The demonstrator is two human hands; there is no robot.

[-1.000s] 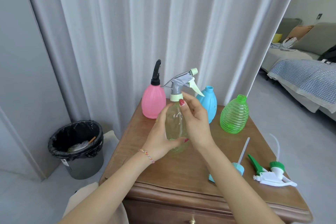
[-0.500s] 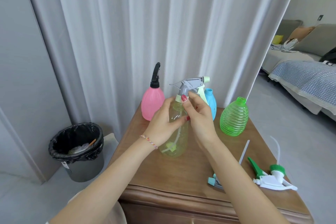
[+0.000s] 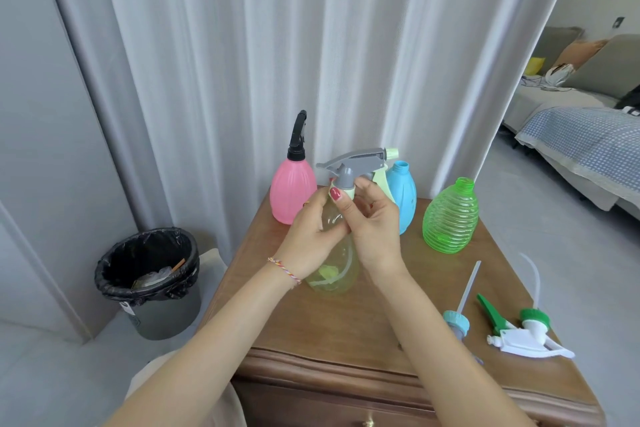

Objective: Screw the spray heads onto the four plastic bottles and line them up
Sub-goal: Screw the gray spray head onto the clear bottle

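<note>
Since a second ago: clear bottle (image 3: 334, 253) back down, base on the desk (image 3: 346, 322), spray head (image 3: 356, 168) swung to point right. My left hand (image 3: 308, 239) is wrapped around the bottle's body; my right hand (image 3: 370, 222) has fingers closed on the pale collar under the head. Bottle axis upright, directly ahead, between both hands, so the twist runs about that vertical; right hand is the nearer to the collar. Looks mid-screwing.

Pink bottle (image 3: 292, 194) far left, black head on. Blue bottle (image 3: 403, 194) and green bottle (image 3: 450, 215) far right, necks open. Two loose heads near right: blue-capped one (image 3: 457, 321), green-and-white one (image 3: 523, 333). Wood top, smooth. Curtain behind; bin (image 3: 149, 281) on floor left; bed (image 3: 588, 146) far right.
</note>
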